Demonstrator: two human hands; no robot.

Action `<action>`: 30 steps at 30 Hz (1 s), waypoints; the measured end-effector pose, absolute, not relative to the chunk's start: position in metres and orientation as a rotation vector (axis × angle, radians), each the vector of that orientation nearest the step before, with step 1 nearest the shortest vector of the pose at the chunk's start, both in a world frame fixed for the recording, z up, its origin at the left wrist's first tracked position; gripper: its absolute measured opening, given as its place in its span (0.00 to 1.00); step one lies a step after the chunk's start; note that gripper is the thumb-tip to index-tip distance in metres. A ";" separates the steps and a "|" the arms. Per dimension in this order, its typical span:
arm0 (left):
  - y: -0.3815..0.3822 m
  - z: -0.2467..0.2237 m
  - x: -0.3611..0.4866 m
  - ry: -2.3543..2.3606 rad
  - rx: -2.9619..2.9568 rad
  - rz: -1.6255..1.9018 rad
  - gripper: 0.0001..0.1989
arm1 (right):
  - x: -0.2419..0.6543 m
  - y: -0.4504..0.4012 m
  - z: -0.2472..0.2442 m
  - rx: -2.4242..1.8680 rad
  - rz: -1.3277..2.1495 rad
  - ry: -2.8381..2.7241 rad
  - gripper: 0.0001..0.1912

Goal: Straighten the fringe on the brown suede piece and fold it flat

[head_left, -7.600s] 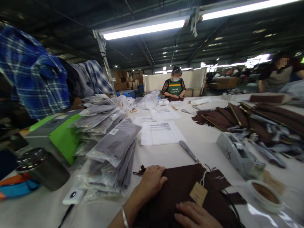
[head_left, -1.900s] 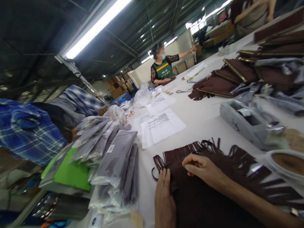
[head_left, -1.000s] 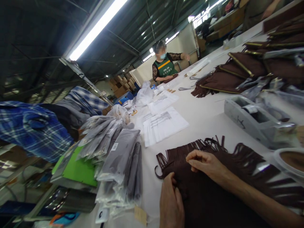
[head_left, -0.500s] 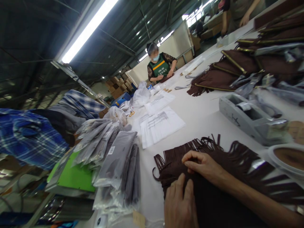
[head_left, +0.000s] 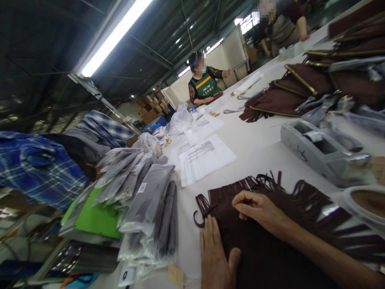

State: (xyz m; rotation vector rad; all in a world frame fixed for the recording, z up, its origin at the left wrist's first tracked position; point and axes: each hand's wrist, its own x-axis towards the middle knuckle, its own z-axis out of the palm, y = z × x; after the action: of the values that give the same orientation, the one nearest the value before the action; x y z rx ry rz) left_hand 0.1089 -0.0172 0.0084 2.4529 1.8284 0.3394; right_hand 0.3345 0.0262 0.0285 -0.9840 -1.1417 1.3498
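A dark brown fringed garment (head_left: 270,257) lies across the near part of the white table (head_left: 255,148), its fringe strips spread along the far edge and the right side. My left hand (head_left: 215,253) rests flat on the garment's left edge, fingers stretched forward and thumb out to the side. Over the upper part of the cloth is my right hand (head_left: 258,210), thumb and forefinger pinched together; whatever is between the fingertips is too small to make out. A loose curled strip (head_left: 197,218) sticks out just beyond my left fingertips.
Bagged grey garments (head_left: 150,200) are stacked at left, beside a green panel (head_left: 96,216). Printed sheets (head_left: 207,156) lie mid-table. A grey tape dispenser (head_left: 319,152) and round tub (head_left: 367,204) stand at right, before brown fringed pieces (head_left: 300,88). A co-worker (head_left: 206,84) stands across the table.
My left hand has shifted left and flattened along the cloth's edge. My right hand stays nearly in place. The co-worker across the table has turned and stretched one arm to the right.
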 end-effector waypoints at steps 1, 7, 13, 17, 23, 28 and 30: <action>-0.017 0.006 0.116 1.787 2.408 0.293 0.37 | 0.335 0.025 0.031 -0.997 1.347 -1.144 0.14; -0.014 0.030 0.168 1.467 2.269 0.267 0.43 | 0.337 0.023 0.034 -1.091 1.319 -1.177 0.14; -0.014 0.044 0.152 1.144 2.225 0.592 0.30 | 0.341 0.020 0.036 -1.206 1.303 -1.141 0.21; 0.008 0.048 0.090 1.731 2.021 0.696 0.17 | 0.338 0.020 0.041 -1.289 1.250 -1.219 0.22; 0.046 0.052 0.060 1.773 1.951 0.557 0.17 | 0.337 0.021 0.030 -1.310 1.211 -1.258 0.21; 0.060 0.045 0.088 1.741 1.886 0.577 0.14 | 0.338 0.019 0.032 -1.289 1.224 -1.252 0.20; 0.064 0.040 0.094 1.760 1.864 0.597 0.12 | 0.338 0.019 0.036 -1.265 1.234 -1.250 0.19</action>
State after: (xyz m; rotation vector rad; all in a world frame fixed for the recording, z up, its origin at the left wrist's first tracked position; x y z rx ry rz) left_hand 0.0935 0.0640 0.0402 1.8645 1.7602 0.5968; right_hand 0.3375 0.0189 0.0356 -1.2646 -1.2502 1.2338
